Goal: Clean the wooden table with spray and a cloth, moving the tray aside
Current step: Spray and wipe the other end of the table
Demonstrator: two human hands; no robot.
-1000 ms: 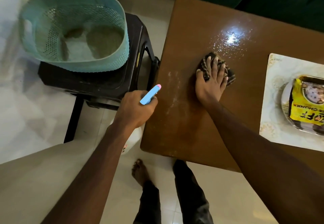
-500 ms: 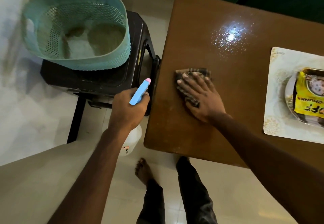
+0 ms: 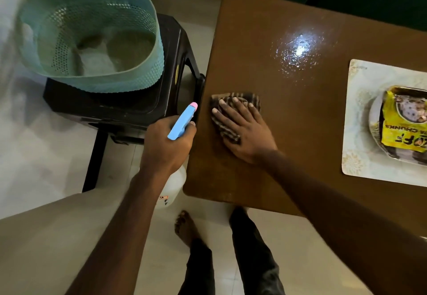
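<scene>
Both cloth (image 3: pixel 250 98) and right hand (image 3: pixel 246 133) nearer table (image 3: pixel 265 40) edge

The head camera looks steeply down, close above the wooden table (image 3: pixel 300 128) at its left edge. The floor (image 3: pixel 150 255) and a bare foot (image 3: pixel 184 227) show below.

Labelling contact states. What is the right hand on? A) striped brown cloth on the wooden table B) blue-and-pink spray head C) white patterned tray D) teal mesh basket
A: the right hand lies flat on the striped brown cloth on the brown wooden table.
</scene>
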